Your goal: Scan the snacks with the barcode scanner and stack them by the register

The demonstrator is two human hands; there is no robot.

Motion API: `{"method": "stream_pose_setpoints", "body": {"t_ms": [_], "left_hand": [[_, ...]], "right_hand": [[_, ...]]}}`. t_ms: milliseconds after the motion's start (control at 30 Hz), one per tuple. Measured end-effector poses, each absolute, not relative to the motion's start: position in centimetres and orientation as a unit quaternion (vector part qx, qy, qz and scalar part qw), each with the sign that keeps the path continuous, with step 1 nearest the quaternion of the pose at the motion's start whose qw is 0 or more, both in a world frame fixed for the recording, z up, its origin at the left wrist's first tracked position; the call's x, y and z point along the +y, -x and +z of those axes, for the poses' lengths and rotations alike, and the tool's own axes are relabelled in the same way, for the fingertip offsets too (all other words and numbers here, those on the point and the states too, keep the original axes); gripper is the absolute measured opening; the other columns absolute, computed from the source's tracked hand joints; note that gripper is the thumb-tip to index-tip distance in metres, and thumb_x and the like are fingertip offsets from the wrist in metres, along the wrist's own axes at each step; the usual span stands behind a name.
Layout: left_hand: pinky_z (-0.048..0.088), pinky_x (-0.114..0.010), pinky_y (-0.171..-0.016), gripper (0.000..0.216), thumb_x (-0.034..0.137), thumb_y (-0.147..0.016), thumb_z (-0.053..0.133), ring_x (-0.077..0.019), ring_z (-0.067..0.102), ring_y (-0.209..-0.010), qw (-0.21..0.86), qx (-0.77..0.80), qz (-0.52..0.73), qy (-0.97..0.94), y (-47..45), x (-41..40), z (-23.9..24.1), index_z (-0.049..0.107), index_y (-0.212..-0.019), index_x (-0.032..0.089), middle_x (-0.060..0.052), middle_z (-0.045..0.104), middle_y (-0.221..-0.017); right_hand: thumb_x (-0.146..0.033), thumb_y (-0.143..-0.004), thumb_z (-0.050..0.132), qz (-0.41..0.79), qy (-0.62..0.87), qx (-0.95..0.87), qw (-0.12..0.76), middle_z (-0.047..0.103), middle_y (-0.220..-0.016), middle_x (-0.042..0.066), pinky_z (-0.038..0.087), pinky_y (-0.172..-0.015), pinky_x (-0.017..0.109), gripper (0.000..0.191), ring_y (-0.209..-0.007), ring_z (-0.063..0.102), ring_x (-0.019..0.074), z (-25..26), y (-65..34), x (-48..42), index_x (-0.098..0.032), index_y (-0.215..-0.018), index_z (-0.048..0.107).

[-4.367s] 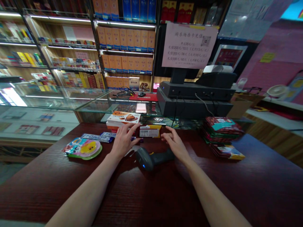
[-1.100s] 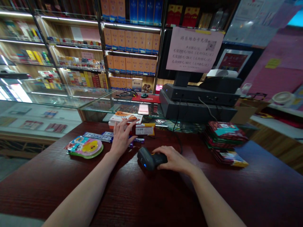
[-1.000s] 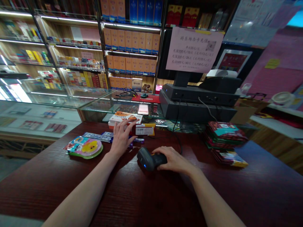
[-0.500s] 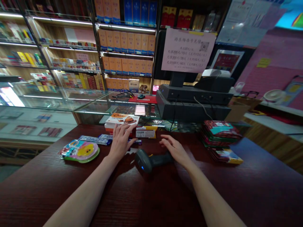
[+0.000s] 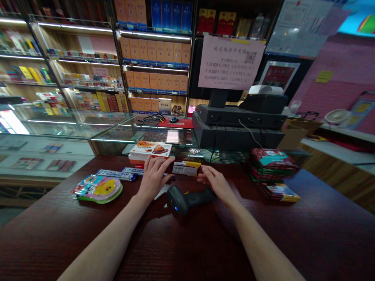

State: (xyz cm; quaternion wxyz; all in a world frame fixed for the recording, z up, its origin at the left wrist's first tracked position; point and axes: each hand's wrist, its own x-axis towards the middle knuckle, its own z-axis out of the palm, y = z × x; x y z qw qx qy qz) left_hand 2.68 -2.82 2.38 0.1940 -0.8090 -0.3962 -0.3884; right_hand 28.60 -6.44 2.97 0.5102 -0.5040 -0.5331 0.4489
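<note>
A flat red-and-yellow wrapped bar [image 5: 186,169] with a white label is held between my two hands, a little above the dark counter. My left hand [image 5: 154,175] has its fingers and thumb round the left end, which is partly hidden. At the right end, the fingertips of my right hand [image 5: 217,182] are closed on the wrapper. Just behind my left hand is an orange-and-white box [image 5: 150,150] with a dessert picture. Below both hands a black barcode scanner [image 5: 187,198] lies with its blue light on, touched by neither.
Blue-and-white stick packets [image 5: 117,174] and a colourful cartoon package [image 5: 98,188] lie left. On the right stands a stack of wrapped packs [image 5: 272,164] with more bars [image 5: 278,192] in front. Behind are a glass case [image 5: 117,130] and a cash register [image 5: 238,127].
The wrapped bar has shifted right and slightly toward me, with its label turned a little. My left hand has moved slightly right, and my right fingers have closed on the bar's right end.
</note>
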Motion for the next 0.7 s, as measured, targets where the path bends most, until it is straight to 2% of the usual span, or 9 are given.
{"method": "stream_pose_setpoints", "body": {"t_ms": [133,433,700], "left_hand": [[0.030,-0.056,-0.119,0.061,0.027,-0.087,0.071,-0.0256,0.059,-0.109,0.198,-0.391,-0.391,0.809,-2.8,-2.9,2.4,0.048,-0.143,0.026,-0.007,0.067,-0.112],[0.030,-0.052,-0.119,0.054,0.019,-0.089,0.066,-0.0226,0.060,-0.101,0.233,-0.356,-0.409,0.807,-3.2,-3.3,2.9,0.053,-0.141,0.028,-0.003,0.068,-0.101],[0.028,-0.052,-0.119,0.055,0.021,-0.094,0.060,-0.0226,0.060,-0.105,0.226,-0.365,-0.398,0.811,-3.4,-3.3,3.0,0.046,-0.147,0.026,-0.005,0.070,-0.108]], "right_hand": [[-0.063,-0.080,0.068,0.477,0.496,-0.507,0.519,0.077,-0.092,0.006,0.056,-0.070,0.026,0.050,-0.081,0.075,0.0191,3.2,-28.5,-6.6,-0.021,-0.107,0.068],[-0.049,-0.088,0.067,0.531,0.510,-0.433,0.520,0.075,-0.085,0.004,0.051,-0.057,0.017,0.034,-0.072,0.075,0.0145,3.8,-28.0,-7.0,-0.021,-0.106,0.065],[-0.044,-0.084,0.073,0.518,0.518,-0.398,0.553,0.074,-0.085,0.004,0.051,-0.054,0.017,0.033,-0.075,0.076,0.0172,4.1,-27.7,-6.9,-0.021,-0.106,0.062]]}}
